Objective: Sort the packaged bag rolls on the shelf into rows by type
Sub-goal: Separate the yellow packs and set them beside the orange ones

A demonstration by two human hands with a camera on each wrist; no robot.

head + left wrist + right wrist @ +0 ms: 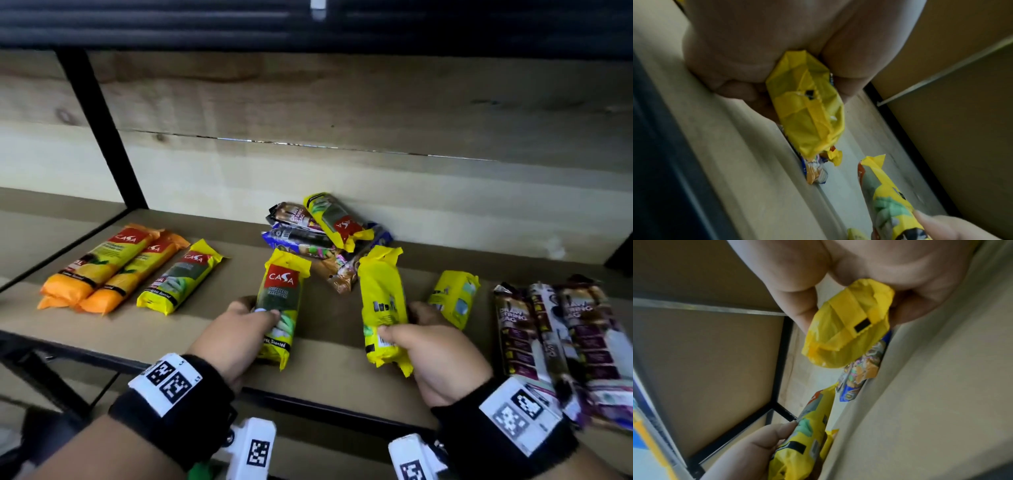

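My left hand [239, 322] grips a yellow Casa roll [281, 305], label side up, just above the shelf board [191, 329]; its folded end [807, 104] fills the left wrist view. My right hand [421, 337] grips a second yellow roll [383, 301], back side up, whose end [849, 327] shows in the right wrist view. Two orange rolls [102, 270] and one yellow roll [178, 279] lie side by side at the left. A mixed pile [322, 236] of yellow, blue and brown rolls sits at the back centre.
Another yellow roll [454, 298] lies right of my right hand. Several brown drawstring-bag packs [561, 342] lie in a row at the far right. A black post [102, 126] stands at the back left; the wooden back wall [376, 113] closes the shelf.
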